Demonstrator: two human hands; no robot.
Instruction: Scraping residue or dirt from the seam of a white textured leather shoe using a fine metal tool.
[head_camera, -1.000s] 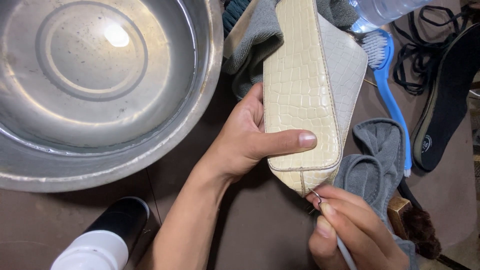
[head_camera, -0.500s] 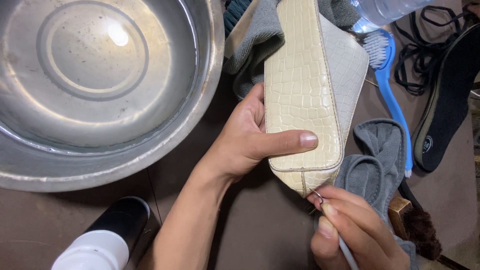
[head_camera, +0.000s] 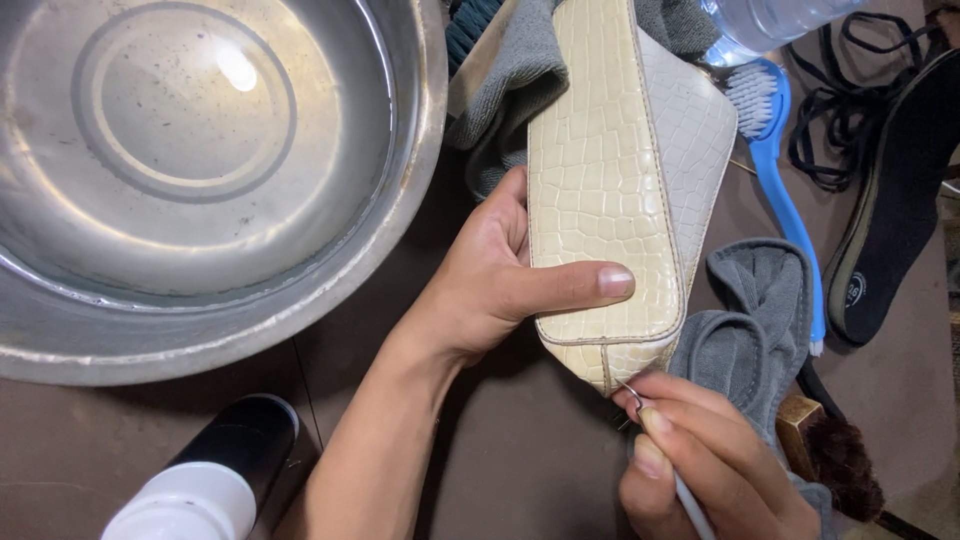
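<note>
Picking at the seam corner of a cream bag.

Beside the steel basin (head_camera: 200, 200), the cream croc-embossed bag (head_camera: 610, 190) lies clamped in the left hand (head_camera: 490, 290); the right hand (head_camera: 700, 460) pinches a thin pointed tool (head_camera: 650, 425) at its bottom seam, which seems to need steady, tiny strokes.

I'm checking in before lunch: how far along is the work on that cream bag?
Done: nothing visibly finished. In hand: left hand grips the cream bag while right hand works a thin tool at its bottom seam. Left: blue brush and grey cloth lie idle.
</note>
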